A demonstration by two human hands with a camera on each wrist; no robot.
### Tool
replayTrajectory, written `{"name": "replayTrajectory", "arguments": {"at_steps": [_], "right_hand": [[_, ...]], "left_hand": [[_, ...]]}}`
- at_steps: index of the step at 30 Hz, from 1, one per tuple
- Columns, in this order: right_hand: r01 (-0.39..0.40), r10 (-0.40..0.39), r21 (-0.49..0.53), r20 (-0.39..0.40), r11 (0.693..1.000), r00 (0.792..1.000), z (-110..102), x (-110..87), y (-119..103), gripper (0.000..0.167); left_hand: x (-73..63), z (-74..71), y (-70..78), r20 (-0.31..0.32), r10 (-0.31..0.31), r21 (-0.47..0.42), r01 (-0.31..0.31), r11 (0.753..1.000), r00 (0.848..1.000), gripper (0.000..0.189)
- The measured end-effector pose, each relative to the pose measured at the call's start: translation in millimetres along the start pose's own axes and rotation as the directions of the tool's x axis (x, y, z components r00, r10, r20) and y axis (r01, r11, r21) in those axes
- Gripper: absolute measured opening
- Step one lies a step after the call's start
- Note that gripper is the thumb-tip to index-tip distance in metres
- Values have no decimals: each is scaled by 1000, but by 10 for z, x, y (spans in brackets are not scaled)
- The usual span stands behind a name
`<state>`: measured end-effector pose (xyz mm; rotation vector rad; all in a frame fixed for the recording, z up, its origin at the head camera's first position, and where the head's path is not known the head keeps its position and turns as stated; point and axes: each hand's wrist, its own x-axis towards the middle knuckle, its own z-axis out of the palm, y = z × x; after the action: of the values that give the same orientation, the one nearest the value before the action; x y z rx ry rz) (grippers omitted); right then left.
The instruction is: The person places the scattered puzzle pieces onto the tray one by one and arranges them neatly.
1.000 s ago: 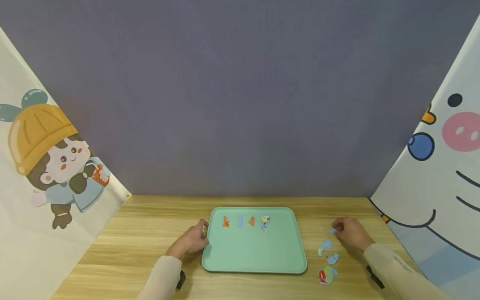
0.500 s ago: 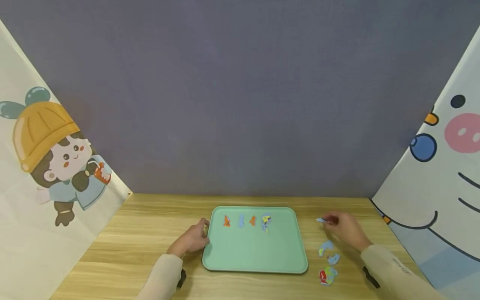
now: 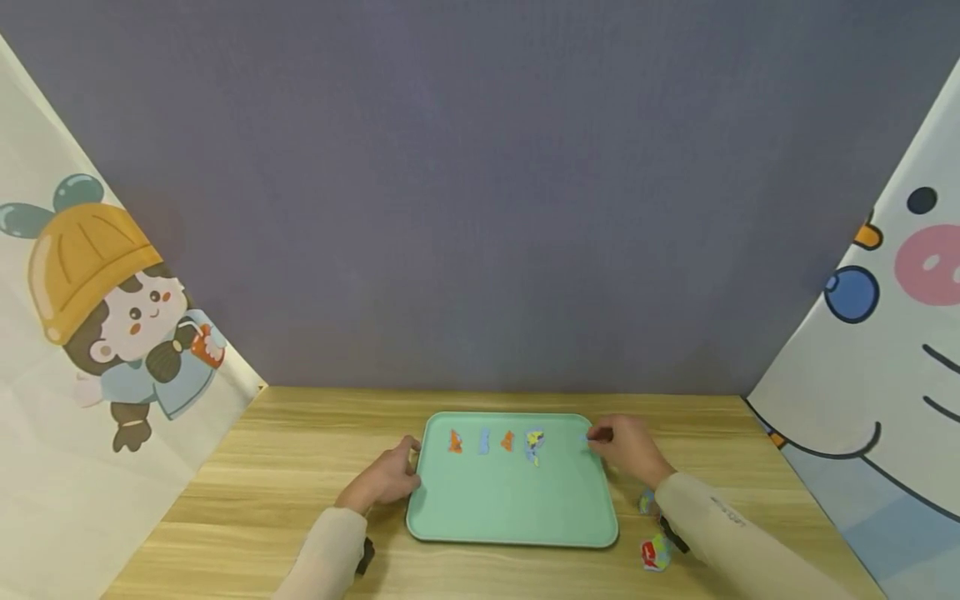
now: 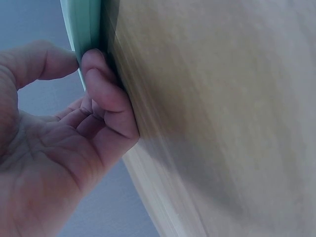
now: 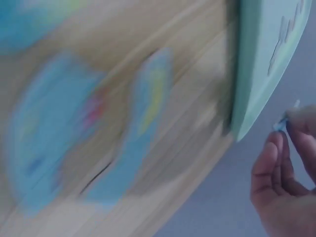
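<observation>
A pale green tray lies on the wooden table. My left hand holds its left rim; in the left wrist view the thumb and a curled finger meet at the rim. My right hand pinches a small light-blue puzzle piece over the tray's right side, near the far corner. Along the tray's far part lie an orange puzzle piece, a blue strip-shaped piece, another orange piece and a yellow-and-blue piece.
Right of the tray, a red-and-green puzzle piece lies on the table. A blue piece is partly covered by the right sleeve. The right wrist view shows a curved blue-and-yellow piece and a blurred blue piece. A grey panel stands behind the table.
My right hand has lifted the light-blue puzzle piece off the table at the right and carried it left over the tray's edge. The left hand has stayed at the rim.
</observation>
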<state>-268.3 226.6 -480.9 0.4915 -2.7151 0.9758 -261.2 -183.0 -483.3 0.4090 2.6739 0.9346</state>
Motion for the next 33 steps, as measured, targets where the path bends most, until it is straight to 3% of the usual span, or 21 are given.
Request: {"name": "replayTrajectory", "arguments": {"at_steps": [4,9,18,24,33], "right_hand": [[26,-27,16,39,1000,999,183,122,-77,8],[-53,54,-18,68,998,996,328,212,-144,8],[-117,118,-16,106,993,987,452,297,-179,9],[-137,133,24,118,990,984,322,250,-165,7],[-108,103,35,117,994,988,-86,50,-9,15]], "left_hand": [[-4,-1,-9,5,3,-4,-3,1000,1000,53],[10,19,-2,2,-2,-12,2,1000,1000,54],[19,18,-8,4,-33,-10,33,999,999,54],[16,25,11,-11,-7,-8,7,1000,1000,53],[3,24,-7,-15,4,1,-4,1000,1000,53]]}}
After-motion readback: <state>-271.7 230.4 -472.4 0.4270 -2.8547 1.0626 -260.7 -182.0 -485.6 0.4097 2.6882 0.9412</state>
